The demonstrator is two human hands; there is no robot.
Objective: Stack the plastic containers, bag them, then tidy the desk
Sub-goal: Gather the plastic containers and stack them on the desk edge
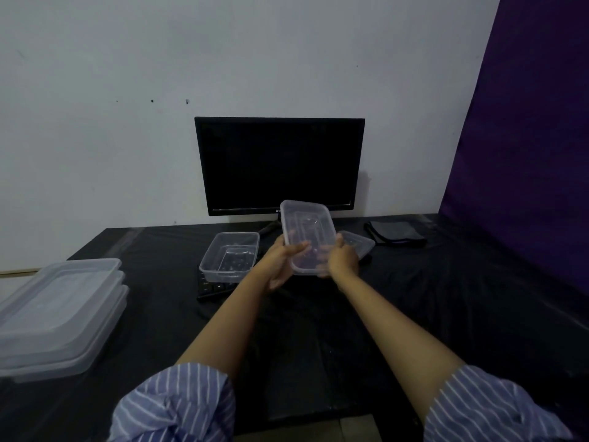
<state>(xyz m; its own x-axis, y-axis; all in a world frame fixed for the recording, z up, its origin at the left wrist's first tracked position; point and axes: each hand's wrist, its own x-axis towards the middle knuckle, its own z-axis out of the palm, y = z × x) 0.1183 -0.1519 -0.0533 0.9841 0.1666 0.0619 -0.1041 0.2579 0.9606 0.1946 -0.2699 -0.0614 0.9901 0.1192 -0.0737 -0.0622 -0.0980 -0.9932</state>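
Observation:
A clear plastic container [306,228] is held up, tilted toward me, in front of the monitor. My left hand [283,263] grips its lower left side and my right hand [342,260] grips its lower right side. A second clear container [230,260] stands upright on the keyboard to the left. Behind my right hand lies a clear lid or container [361,243], partly hidden. A stack of clear lids [57,314] rests at the desk's left edge.
A black monitor [279,164] stands against the wall. A black keyboard [212,287] lies under the left container. A folded dark cloth [395,232] sits at the back right. The desk [446,314] is covered in black sheeting. A purple curtain [529,122] hangs on the right.

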